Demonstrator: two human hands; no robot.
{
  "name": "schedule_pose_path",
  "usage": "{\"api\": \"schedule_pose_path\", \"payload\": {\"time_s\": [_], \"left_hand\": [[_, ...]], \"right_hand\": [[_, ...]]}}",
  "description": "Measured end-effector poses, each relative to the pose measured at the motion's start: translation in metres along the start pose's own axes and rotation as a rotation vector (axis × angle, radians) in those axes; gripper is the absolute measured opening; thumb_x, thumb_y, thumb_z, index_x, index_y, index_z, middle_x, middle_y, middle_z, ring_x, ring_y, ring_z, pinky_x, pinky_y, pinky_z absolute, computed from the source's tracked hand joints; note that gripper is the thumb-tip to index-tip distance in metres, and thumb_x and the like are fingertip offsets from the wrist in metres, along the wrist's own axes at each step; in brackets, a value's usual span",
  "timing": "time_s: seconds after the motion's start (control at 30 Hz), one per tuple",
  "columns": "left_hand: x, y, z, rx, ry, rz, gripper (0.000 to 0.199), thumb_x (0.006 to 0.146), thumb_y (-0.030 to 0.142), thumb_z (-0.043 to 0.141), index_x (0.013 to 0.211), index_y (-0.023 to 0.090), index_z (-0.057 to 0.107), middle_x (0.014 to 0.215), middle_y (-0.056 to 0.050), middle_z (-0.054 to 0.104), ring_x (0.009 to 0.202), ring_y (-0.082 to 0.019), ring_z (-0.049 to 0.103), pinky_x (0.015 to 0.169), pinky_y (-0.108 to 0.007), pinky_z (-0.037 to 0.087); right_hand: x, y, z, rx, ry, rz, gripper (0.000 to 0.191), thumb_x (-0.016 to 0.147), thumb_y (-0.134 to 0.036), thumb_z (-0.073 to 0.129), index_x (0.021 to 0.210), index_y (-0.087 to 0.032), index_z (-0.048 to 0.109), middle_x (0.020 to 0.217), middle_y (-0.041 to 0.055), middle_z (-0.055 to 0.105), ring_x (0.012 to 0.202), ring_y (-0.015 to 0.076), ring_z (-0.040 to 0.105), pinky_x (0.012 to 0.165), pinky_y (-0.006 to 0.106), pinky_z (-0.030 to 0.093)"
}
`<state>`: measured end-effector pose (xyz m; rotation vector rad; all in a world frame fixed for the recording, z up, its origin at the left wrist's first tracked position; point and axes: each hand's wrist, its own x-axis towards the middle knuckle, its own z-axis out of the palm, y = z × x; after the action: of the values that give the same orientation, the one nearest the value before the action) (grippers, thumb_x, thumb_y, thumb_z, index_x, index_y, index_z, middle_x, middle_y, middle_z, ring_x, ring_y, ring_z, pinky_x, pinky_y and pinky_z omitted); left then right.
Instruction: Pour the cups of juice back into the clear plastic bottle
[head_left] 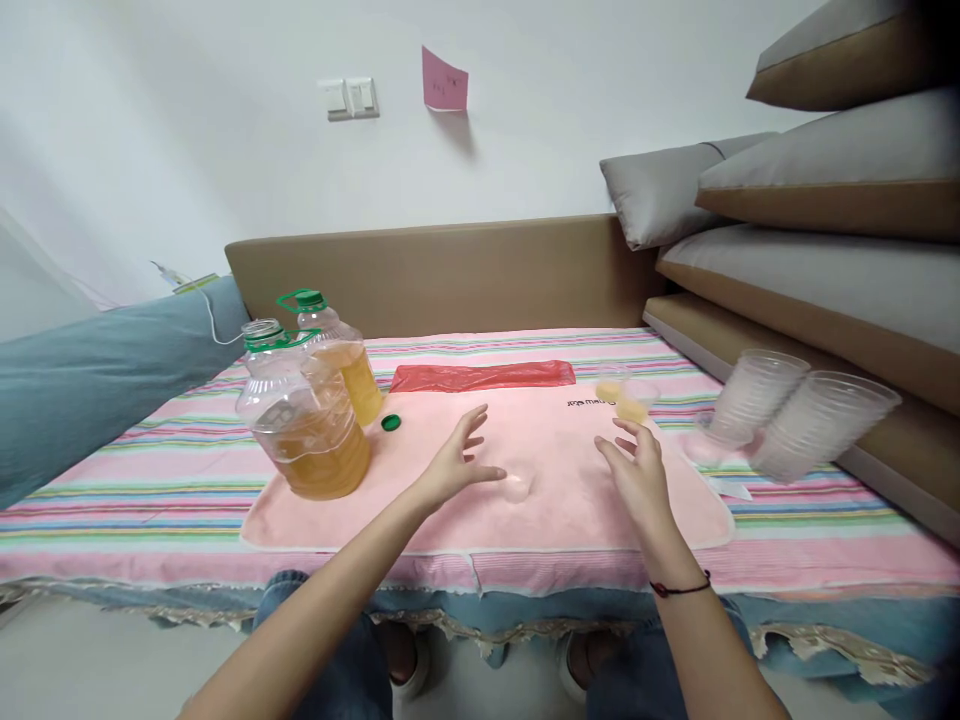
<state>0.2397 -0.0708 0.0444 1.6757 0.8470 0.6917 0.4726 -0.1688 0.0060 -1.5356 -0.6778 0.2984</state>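
On the pink mat (pixel 555 520), a clear plastic cup (pixel 517 487) stands near the middle, looking empty. My left hand (pixel 459 462) is just left of it, fingers apart, holding nothing. My right hand (pixel 636 465) hovers over the mat's right part, fingers spread and holding nothing. Just beyond it are two clear cups with yellow liquid, one (pixel 632 408) nearer and one (pixel 609 388) farther. To the left stands an uncapped large bottle (pixel 319 450) of amber liquid, with a green-capped bottle (pixel 361 380) behind it. A green cap (pixel 391 423) lies beside them.
A flat red plastic bag (pixel 480 376) lies along the mat's back edge. Two stacks of clear cups, one (pixel 757 400) left and one (pixel 821 425) right, lean at the right. Cushions (pixel 825 265) are piled behind them. A blue bolster (pixel 127 350) lies far left.
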Motion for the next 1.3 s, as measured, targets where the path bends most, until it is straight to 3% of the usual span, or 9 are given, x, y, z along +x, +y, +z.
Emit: {"api": "schedule_pose_path", "payload": {"time_s": [0.1,0.27,0.4,0.5,0.63,0.77,0.93,1.13,1.3], "left_hand": [[0.001,-0.004,-0.019,0.014,0.221,0.188,0.077,0.069,0.036,0.08,0.137,0.03,0.044,0.154,-0.014,0.04,0.132,-0.031,0.05,0.107,-0.049,0.041],[-0.013,-0.022,-0.06,0.2,0.841,0.636,0.063,0.079,0.038,0.075,0.133,0.027,0.044,0.144,-0.011,0.045,0.137,-0.026,0.044,0.112,-0.045,0.041],[-0.04,-0.025,-0.1,0.397,1.279,0.694,0.075,0.073,0.034,0.081,0.134,0.021,0.038,0.148,-0.015,0.037,0.143,-0.028,0.035,0.119,-0.047,0.033],[-0.061,-0.028,-0.135,0.462,1.409,0.643,0.078,0.07,0.034,0.084,0.132,0.021,0.038,0.147,-0.015,0.036,0.143,-0.029,0.032,0.121,-0.049,0.029],[-0.075,-0.048,-0.177,0.284,1.318,0.446,0.087,0.065,0.038,0.087,0.136,0.021,0.039,0.149,-0.015,0.036,0.144,-0.031,0.031,0.122,-0.052,0.022],[-0.074,-0.077,-0.205,0.037,1.064,0.281,0.088,0.068,0.046,0.082,0.139,0.02,0.037,0.147,-0.02,0.043,0.133,-0.033,0.049,0.109,-0.052,0.043],[-0.078,-0.086,-0.218,-0.02,0.802,0.222,0.067,0.064,0.042,0.085,0.122,0.02,0.057,0.121,-0.011,0.065,0.114,-0.027,0.063,0.097,-0.039,0.052],[-0.087,-0.086,-0.225,0.021,0.707,0.2,0.058,0.063,0.041,0.086,0.111,0.019,0.063,0.104,-0.007,0.07,0.103,-0.026,0.066,0.09,-0.037,0.054],[-0.094,-0.087,-0.233,0.011,0.568,0.199,0.056,0.071,0.042,0.081,0.117,0.019,0.06,0.106,-0.008,0.071,0.102,-0.026,0.067,0.089,-0.036,0.053]], "right_hand": [[-0.001,0.001,0.003,0.013,0.013,-0.02,0.052,0.065,-0.049,0.066,0.11,-0.024,0.055,0.133,0.0118,0.053,0.114,0.0303,0.058,0.097,0.048,0.046],[-0.011,-0.01,0.013,0.015,0.059,-0.105,0.055,0.068,-0.048,0.07,0.113,-0.022,0.054,0.134,0.0136,0.054,0.117,0.0334,0.057,0.093,0.053,0.049],[-0.028,-0.024,0.027,0.031,0.072,-0.273,0.05,0.075,-0.044,0.07,0.118,-0.023,0.054,0.135,0.0135,0.052,0.123,0.0334,0.054,0.094,0.056,0.05],[-0.044,-0.036,0.043,0.016,0.079,-0.465,0.045,0.08,-0.037,0.069,0.12,-0.022,0.055,0.132,0.0133,0.053,0.128,0.0332,0.051,0.098,0.057,0.049],[-0.072,-0.046,0.074,-0.02,-0.004,-0.68,0.043,0.083,-0.029,0.067,0.124,-0.022,0.054,0.13,0.0143,0.054,0.127,0.0329,0.051,0.097,0.057,0.05],[-0.103,-0.046,0.119,-0.048,-0.202,-0.754,0.04,0.086,-0.026,0.063,0.125,-0.023,0.053,0.129,0.0141,0.055,0.125,0.0315,0.053,0.1,0.059,0.049],[-0.127,-0.045,0.191,0.026,-0.537,-0.614,0.052,0.087,-0.031,0.061,0.135,-0.024,0.045,0.139,0.0153,0.053,0.133,0.0307,0.049,0.109,0.06,0.042],[-0.135,-0.063,0.277,0.203,-0.876,-0.379,0.082,0.074,-0.044,0.078,0.143,-0.026,0.037,0.155,0.0163,0.04,0.145,0.032,0.037,0.118,0.058,0.032],[-0.142,-0.066,0.323,0.435,-0.924,-0.255,0.096,0.061,-0.05,0.088,0.14,-0.028,0.039,0.149,0.0149,0.047,0.14,0.0326,0.044,0.115,0.056,0.037]]}}
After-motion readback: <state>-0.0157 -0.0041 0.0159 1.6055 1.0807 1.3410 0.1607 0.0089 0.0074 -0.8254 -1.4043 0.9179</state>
